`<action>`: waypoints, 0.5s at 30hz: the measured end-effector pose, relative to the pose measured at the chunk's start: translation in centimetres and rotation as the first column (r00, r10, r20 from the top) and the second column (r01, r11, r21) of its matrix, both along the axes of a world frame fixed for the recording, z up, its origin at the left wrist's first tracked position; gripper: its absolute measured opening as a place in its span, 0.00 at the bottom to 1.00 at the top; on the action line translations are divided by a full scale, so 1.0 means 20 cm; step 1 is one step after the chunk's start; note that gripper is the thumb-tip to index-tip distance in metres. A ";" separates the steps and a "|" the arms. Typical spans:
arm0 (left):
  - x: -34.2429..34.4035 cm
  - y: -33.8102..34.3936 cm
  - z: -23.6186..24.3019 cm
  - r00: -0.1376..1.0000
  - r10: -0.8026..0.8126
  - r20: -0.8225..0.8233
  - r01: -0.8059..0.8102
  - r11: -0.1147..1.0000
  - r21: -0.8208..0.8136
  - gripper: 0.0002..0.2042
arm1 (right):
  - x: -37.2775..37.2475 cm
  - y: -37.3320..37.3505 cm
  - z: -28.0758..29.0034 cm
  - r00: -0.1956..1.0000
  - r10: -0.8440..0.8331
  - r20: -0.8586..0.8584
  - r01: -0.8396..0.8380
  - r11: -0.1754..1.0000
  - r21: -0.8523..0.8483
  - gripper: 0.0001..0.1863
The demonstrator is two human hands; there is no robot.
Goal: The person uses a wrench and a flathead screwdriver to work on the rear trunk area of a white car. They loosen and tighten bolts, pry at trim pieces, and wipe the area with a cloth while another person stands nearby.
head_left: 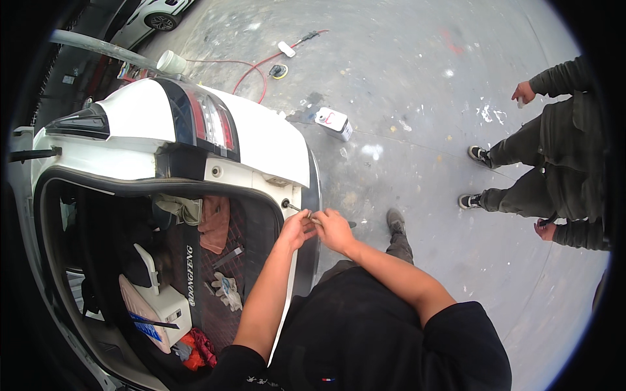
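A slim metal-shafted tool [295,208] reaches into a dark round recess [285,202] in the white body at the rear corner of the car [274,133]. My left hand [297,230], fingers curled, is closed around the tool near the shaft's near end. Just to its right, my right hand [334,232] grips the tool's outer end, so most of the handle is hidden. The tail light [214,120] sits farther up the same corner, above the open trunk.
In the trunk lie work gloves [227,291], a brown cloth [214,223] and a white box [171,311]. A metal can [334,124], a polisher [278,71] and a red hose [251,68] are on the floor. A person [554,137] stands at right.
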State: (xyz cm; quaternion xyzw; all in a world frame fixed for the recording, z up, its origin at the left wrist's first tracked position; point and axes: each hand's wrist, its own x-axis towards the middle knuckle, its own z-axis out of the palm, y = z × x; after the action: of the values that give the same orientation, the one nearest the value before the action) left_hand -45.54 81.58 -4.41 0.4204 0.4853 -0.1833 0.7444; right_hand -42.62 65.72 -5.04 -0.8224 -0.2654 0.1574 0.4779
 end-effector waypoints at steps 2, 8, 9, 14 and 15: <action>0.02 0.04 -0.01 0.984 -0.147 -0.101 0.158 0.980 0.120 0.10 | 0.02 0.00 0.02 0.997 0.062 0.054 -0.061 0.998 -0.021 0.16; 0.02 0.02 -0.08 0.998 0.057 0.038 -0.058 0.998 0.029 0.09 | 0.06 0.03 -0.03 0.878 -0.091 -0.469 0.139 0.988 0.070 0.13; 0.01 0.02 -0.07 0.997 0.069 0.044 -0.069 0.998 0.006 0.09 | 0.06 0.03 -0.04 0.832 -0.062 -0.551 0.132 0.987 0.088 0.13; 0.00 0.05 -0.06 0.993 -0.098 -0.064 0.103 0.990 0.092 0.09 | 0.00 0.00 0.00 0.999 -0.045 -0.013 0.046 0.997 0.065 0.14; 0.01 0.06 -0.07 0.982 -0.162 -0.099 0.174 0.976 0.134 0.09 | 0.01 0.00 0.00 0.999 -0.038 -0.012 0.039 0.996 0.074 0.14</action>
State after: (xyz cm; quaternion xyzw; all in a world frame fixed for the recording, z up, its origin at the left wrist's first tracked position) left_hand -45.27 82.82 -5.76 0.5035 0.4918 -0.2288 0.6725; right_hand -42.49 65.77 -5.04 -0.8081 -0.2527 0.1426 0.5126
